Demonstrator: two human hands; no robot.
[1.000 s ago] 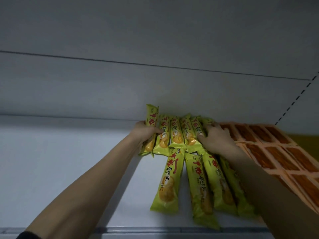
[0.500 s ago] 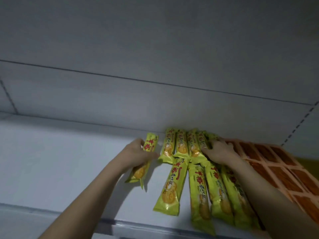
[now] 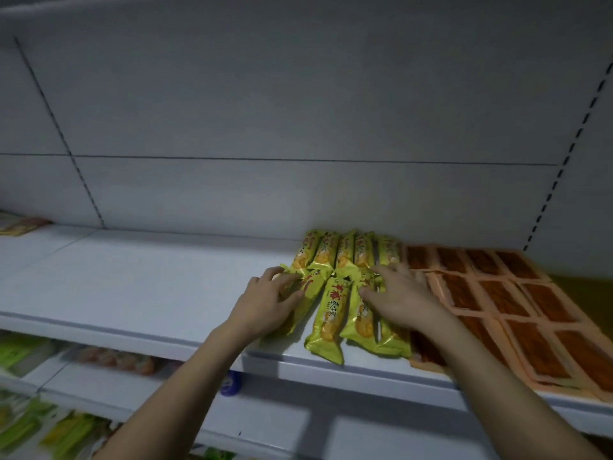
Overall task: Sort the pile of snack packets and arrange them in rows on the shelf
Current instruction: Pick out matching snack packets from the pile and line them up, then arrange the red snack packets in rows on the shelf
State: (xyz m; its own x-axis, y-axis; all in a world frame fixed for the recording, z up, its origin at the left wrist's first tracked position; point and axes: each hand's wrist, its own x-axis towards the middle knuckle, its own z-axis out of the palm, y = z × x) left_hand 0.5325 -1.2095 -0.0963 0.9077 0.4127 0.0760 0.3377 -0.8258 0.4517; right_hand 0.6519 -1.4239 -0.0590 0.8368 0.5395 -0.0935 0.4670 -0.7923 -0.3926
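Long yellow-green snack packets lie in two rows on the white shelf [image 3: 139, 280]. The back row [image 3: 345, 252] has several packets side by side against the rear wall. In the front row, one packet [image 3: 330, 315] lies free between my hands. My left hand [image 3: 268, 302] holds the leftmost front packet [image 3: 306, 288], fingers curled over it. My right hand [image 3: 403, 298] rests flat, fingers spread, on the right front packets [image 3: 363, 322]. Flat orange packets [image 3: 497, 293] fill the shelf to the right.
The shelf's left half is bare white surface, with a few packets [image 3: 20, 224] at its far left end. Lower shelves [image 3: 39, 360] at the bottom left carry green and other snack packs. A blue tag [image 3: 230, 383] hangs under the shelf's front edge.
My left hand has carried its packet from the back row's left end down into the front row's left side. The right hand slid forward onto the front packets. The camera tilted down.
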